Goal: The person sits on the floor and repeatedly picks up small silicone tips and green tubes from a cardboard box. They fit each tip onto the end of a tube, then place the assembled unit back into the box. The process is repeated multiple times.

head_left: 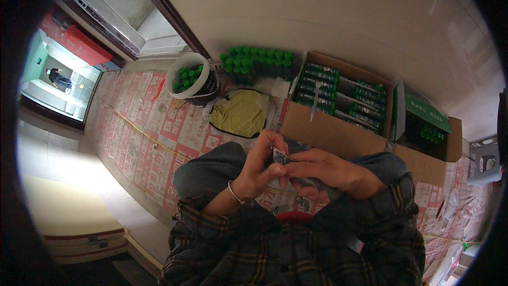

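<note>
My left hand (263, 165), with a pale bracelet at the wrist, pinches the end of a dark, shiny plastic packet with white marks (279, 155) above my lap. My right hand (334, 172) grips the same packet from the right, its thumb close to the left fingertips. The fingers cover most of the packet, so its contents cannot be made out. Under my hands are my knees in dark trousers, and a bit of something red (294, 215) shows below them.
Along the wall stand a white bucket (179, 93) of green caps, several green-capped tubes (257, 63), an open carton (330, 127) of green tubes and a second carton (454, 146). A yellow cloth (239, 112) lies before me. A grey stool (484, 162) stands right; far left, a person (58, 78) is beyond a doorway.
</note>
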Demonstrator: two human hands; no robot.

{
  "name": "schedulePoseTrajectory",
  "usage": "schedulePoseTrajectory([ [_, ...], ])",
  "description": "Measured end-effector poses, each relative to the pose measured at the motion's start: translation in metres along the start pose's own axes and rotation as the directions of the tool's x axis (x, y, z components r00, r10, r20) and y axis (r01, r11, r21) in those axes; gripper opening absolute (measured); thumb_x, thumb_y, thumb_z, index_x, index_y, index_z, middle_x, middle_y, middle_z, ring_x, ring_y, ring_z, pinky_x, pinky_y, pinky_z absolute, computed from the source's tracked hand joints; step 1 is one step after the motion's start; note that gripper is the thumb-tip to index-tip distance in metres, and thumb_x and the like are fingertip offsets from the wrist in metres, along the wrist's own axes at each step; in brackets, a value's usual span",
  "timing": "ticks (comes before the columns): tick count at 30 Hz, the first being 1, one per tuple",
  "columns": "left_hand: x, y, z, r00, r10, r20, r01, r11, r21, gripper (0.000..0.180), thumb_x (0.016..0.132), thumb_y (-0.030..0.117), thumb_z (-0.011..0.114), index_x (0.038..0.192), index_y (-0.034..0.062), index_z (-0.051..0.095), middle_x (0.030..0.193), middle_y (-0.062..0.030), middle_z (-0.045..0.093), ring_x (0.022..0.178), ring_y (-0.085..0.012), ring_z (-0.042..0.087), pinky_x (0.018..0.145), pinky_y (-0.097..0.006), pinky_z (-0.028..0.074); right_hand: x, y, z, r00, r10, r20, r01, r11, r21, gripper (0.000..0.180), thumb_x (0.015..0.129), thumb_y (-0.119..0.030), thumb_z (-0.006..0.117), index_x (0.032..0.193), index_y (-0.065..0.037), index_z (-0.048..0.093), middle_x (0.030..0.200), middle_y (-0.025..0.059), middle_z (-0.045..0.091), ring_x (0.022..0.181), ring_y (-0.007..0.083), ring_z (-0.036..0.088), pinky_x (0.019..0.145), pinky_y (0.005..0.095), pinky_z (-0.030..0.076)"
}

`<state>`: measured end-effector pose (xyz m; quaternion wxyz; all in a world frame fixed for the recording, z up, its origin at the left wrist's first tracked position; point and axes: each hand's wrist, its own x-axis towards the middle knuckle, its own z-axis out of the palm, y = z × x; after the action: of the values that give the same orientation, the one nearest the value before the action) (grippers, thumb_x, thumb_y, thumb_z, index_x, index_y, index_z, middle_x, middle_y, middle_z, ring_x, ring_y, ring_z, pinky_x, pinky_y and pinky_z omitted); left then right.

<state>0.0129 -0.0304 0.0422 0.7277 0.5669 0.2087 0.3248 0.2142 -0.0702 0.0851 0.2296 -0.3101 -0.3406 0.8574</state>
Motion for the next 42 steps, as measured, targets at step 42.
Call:
schedulePoseTrajectory([
  [42, 0.006, -0.005, -0.005, 0.997, 0.001, -0.083, -0.004, 0.999, -0.034, 0.015, 0.098, 0.016, 0.053, 0.104, 0.0101, 0.040, 0.094, -0.0021, 0.053, 0.074, -0.0060, 0.043, 0.064, -0.021, 0.038, -0.010, -0.012, -0.006, 0.983, -0.040, -0.177, 0.062, 0.991, 0.118, 0.034, 0.096, -0.033, 0.052, 0.096, 0.000, 0.060, 0.057, 0.0024, 0.048, 0.043, 0.0073, 0.040, 0.038, 0.0235, 0.032],
])
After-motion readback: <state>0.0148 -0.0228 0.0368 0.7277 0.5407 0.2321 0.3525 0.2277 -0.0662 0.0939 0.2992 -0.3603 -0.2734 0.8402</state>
